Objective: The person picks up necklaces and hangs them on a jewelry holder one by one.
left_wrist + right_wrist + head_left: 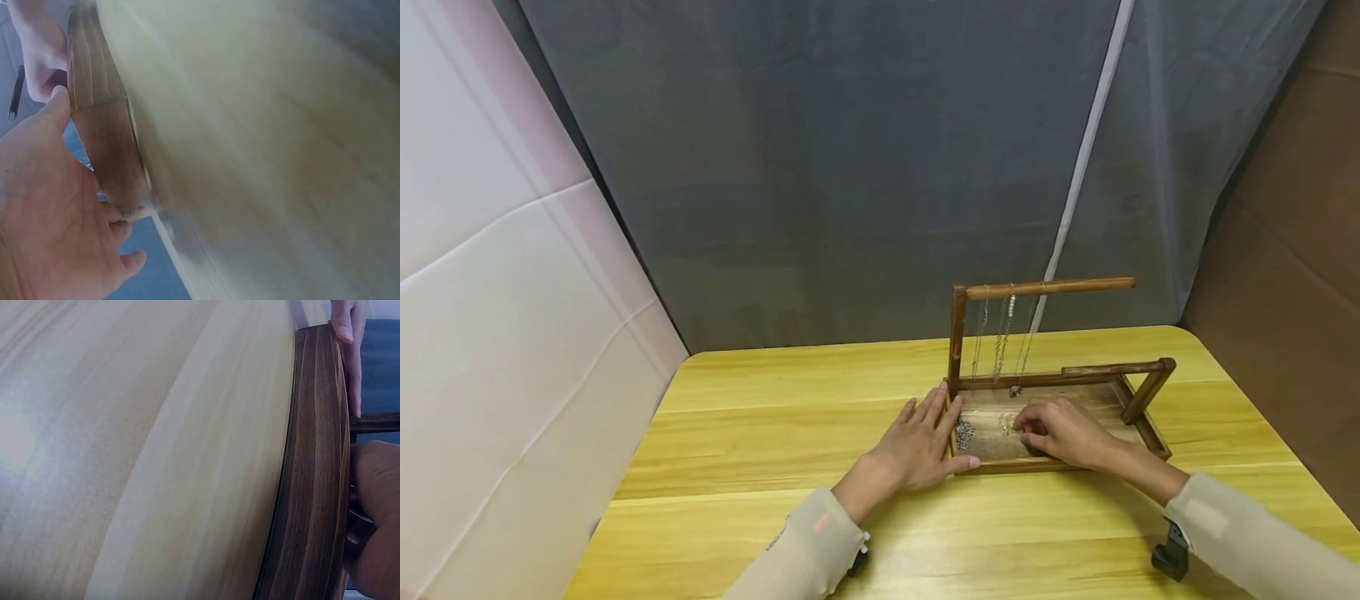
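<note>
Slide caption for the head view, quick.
Left hand on the edge of a wooden tray, right hand at gold-coloured jewellery inside, necklaces hanging from the upper bar.

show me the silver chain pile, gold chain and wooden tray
Silver chain pile (964,435): head view, middle of heap
Gold chain (1006,424): head view, visible links
Wooden tray (1018,467): head view, front rim

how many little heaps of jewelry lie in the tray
2: a silver heap at the left end of the tray, near the left hand, and a gold heap beside the right hand. More may be hidden under that hand.
</note>
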`<control>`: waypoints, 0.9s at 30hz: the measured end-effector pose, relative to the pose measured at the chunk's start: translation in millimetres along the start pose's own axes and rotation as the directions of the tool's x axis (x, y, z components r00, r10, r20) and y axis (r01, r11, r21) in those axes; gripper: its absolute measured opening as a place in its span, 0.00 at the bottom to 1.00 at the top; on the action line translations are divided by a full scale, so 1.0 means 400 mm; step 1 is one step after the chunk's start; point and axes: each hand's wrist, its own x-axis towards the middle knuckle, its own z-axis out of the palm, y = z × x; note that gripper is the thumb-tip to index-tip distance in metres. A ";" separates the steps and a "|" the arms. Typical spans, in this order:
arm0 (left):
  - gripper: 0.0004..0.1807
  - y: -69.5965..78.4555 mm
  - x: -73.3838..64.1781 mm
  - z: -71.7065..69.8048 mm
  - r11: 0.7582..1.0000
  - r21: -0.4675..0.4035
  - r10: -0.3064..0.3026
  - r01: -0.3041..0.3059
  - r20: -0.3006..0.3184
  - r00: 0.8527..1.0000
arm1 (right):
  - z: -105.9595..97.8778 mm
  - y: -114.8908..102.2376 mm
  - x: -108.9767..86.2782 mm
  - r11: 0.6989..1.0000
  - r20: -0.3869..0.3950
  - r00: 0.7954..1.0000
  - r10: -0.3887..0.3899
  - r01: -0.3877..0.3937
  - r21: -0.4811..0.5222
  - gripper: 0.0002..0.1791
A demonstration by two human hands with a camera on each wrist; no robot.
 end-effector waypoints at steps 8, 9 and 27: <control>0.53 0.000 0.002 0.003 1.000 0.005 0.000 0.000 -0.003 1.000 | 0.009 0.006 0.006 1.000 0.004 1.000 0.007 -0.007 -0.003 0.06; 0.53 0.000 0.003 0.004 1.000 0.005 -0.001 0.001 -0.002 1.000 | 0.010 0.006 0.006 1.000 0.003 1.000 0.010 -0.010 -0.003 0.06; 0.54 -0.002 0.006 0.007 1.000 0.013 -0.004 0.004 -0.005 1.000 | 0.011 0.002 0.012 0.996 0.031 0.997 0.073 -0.074 0.046 0.09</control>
